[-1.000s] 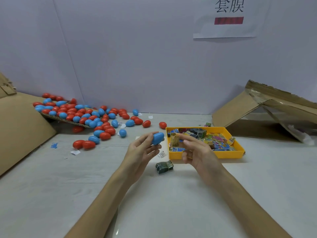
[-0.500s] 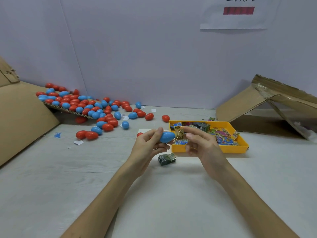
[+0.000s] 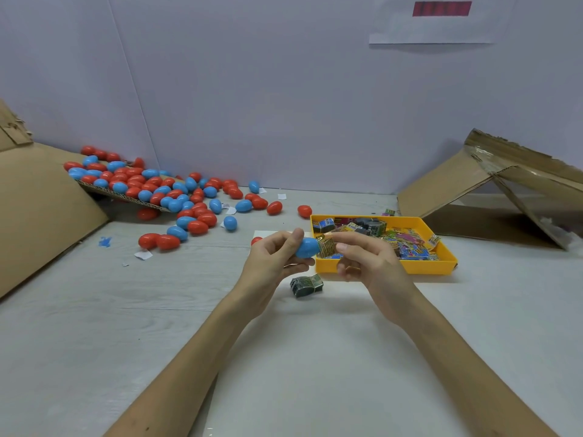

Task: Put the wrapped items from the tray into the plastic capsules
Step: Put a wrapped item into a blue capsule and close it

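The left hand (image 3: 271,263) grips a blue capsule (image 3: 306,247) between curled thumb and fingers, and the right hand (image 3: 369,263) pinches a gold wrapped item (image 3: 326,247) whose end touches the capsule's right end; how far it sits inside cannot be told. Just behind the right hand lies a yellow tray (image 3: 378,268) holding many more bright wrapped items, and the hands hide part of its near left corner. Below and between the two hands a dark wrapped packet (image 3: 306,284) lies on the table. A red capsule (image 3: 256,240) peeks out just behind the left hand, mostly hidden by it. Farther off, beyond and to the left of the left hand, a heap of red and blue capsules (image 3: 151,187) spills off a strip of cardboard, with a large cardboard sheet (image 3: 41,209) leaning further left. Small paper scraps (image 3: 143,255) and a blue scrap (image 3: 104,241) lie to the left of that hand. Beyond the tray, to the right of the right hand, a torn cardboard box (image 3: 492,197) lies open. The table (image 3: 94,310) is pale grey, with a white sheet (image 3: 315,357) under the forearms. A plain pale wall (image 3: 284,105) rises behind, with a paper sign (image 3: 441,20) bearing a red bar.
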Demonstrator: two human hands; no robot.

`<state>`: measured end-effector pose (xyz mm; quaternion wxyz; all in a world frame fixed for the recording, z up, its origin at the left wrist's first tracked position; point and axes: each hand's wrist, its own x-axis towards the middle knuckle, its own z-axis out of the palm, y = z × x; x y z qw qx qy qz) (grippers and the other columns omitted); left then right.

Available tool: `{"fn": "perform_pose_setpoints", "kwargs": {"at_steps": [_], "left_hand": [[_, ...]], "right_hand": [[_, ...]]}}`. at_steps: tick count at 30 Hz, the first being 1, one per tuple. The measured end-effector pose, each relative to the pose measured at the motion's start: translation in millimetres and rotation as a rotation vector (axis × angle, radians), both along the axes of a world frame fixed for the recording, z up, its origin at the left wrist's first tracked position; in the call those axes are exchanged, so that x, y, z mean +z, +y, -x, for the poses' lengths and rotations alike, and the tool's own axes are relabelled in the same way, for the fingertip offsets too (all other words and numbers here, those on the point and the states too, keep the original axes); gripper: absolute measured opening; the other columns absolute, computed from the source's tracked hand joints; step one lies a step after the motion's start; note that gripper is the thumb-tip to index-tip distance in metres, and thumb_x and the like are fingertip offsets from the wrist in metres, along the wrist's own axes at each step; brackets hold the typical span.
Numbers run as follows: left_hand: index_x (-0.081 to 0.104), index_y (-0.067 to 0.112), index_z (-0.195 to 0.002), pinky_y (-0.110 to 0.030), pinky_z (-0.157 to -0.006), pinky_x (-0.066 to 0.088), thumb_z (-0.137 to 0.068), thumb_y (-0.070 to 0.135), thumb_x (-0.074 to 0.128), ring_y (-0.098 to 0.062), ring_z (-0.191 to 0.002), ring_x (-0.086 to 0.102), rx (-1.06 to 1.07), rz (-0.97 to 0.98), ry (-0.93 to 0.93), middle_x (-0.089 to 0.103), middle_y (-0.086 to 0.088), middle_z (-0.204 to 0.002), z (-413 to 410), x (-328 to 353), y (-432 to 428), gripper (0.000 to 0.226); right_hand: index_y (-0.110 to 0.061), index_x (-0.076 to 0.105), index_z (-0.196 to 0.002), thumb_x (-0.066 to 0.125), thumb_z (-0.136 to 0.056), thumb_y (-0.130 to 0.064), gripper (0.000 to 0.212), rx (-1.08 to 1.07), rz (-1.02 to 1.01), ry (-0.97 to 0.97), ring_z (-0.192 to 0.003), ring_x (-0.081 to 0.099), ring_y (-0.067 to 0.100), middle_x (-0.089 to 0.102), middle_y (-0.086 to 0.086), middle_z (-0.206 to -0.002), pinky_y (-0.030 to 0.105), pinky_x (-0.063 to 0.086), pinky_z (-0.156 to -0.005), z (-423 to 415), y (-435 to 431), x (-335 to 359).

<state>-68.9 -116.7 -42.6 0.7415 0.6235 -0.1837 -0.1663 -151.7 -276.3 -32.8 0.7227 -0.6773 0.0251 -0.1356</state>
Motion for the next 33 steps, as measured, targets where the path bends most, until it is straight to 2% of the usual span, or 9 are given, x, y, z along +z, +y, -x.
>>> {"fn": "perform_pose_setpoints", "kwargs": {"at_steps": [2,6,10,13,17,21,28,33], "left_hand": [[0.068,0.010,-0.097,-0.024,-0.072,0.058,-0.071,0.050,0.067,-0.018,-0.080,0.073,-0.029,0.032,0.018,0.074,-0.002,-0.086,0.0,0.0,0.5,0.048],[0.067,0.012,-0.087,-0.023,-0.070,0.057,-0.074,0.039,0.070,-0.020,-0.077,0.073,-0.091,0.093,0.064,0.073,0.000,-0.083,1.1,0.7,1.1,0.031],[0.068,0.013,-0.104,-0.024,-0.070,0.058,-0.077,0.036,0.067,-0.022,-0.079,0.073,-0.104,0.123,0.091,0.074,0.000,-0.087,3.4,2.4,1.2,0.035],[0.069,0.011,-0.108,-0.024,-0.071,0.058,-0.080,0.035,0.065,-0.021,-0.081,0.074,-0.112,0.148,0.094,0.075,-0.001,-0.089,4.2,2.2,2.0,0.037],[0.069,0.008,-0.106,-0.027,-0.073,0.060,-0.079,0.035,0.065,-0.027,-0.086,0.074,-0.079,0.159,0.098,0.075,-0.009,-0.098,4.6,1.0,0.0,0.038],[0.068,0.007,-0.103,-0.028,-0.074,0.060,-0.078,0.038,0.066,-0.030,-0.088,0.075,-0.030,0.147,0.068,0.075,-0.013,-0.099,5.1,-2.2,-2.6,0.040],[0.069,0.013,-0.100,-0.025,-0.067,0.059,-0.078,0.044,0.063,-0.020,-0.077,0.074,0.015,0.078,-0.026,0.075,0.002,-0.084,6.5,-3.3,-4.2,0.039],[0.068,0.011,-0.097,-0.025,-0.069,0.059,-0.077,0.041,0.066,-0.022,-0.075,0.074,0.017,0.113,-0.024,0.075,-0.002,-0.084,7.3,-3.7,-4.3,0.036]], "right_hand": [[-0.020,0.078,-0.091,0.065,-0.090,-0.009,0.017,-0.033,-0.014,-0.004,-0.061,0.058,0.011,0.068,-0.006,-0.073,0.022,0.052,-0.059,-1.1,0.8,-1.3],[-0.021,0.079,-0.082,0.065,-0.090,-0.006,0.022,-0.076,-0.022,-0.026,-0.059,0.060,0.010,0.065,-0.002,-0.067,0.020,0.053,-0.058,-0.7,1.4,-2.1],[-0.023,0.079,-0.082,0.066,-0.089,-0.005,0.023,-0.081,0.004,-0.055,-0.060,0.060,0.009,0.066,-0.001,-0.068,0.019,0.053,-0.060,-0.6,1.7,-3.3],[-0.018,0.072,-0.096,0.068,-0.087,-0.001,0.020,-0.117,0.062,-0.100,-0.061,0.062,0.010,0.072,-0.001,-0.075,0.019,0.053,-0.060,-0.3,4.2,-3.7],[-0.017,0.068,-0.101,0.073,-0.083,-0.002,0.024,-0.198,0.202,-0.144,-0.080,0.068,0.009,0.075,-0.002,-0.092,0.027,0.054,-0.071,0.1,5.1,-4.0],[-0.020,0.069,-0.099,0.075,-0.082,-0.005,0.023,-0.219,0.291,-0.154,-0.084,0.065,0.008,0.073,-0.006,-0.092,0.036,0.053,-0.082,1.1,6.1,-5.1],[-0.023,0.067,-0.101,0.075,-0.083,-0.006,0.025,-0.193,0.259,-0.133,-0.087,0.069,0.010,0.074,0.001,-0.089,0.031,0.055,-0.075,0.5,7.3,-6.2],[-0.024,0.066,-0.100,0.074,-0.083,-0.002,0.029,-0.156,0.208,-0.132,-0.084,0.070,0.011,0.075,0.003,-0.087,0.024,0.054,-0.071,1.2,9.3,-5.0]]}}
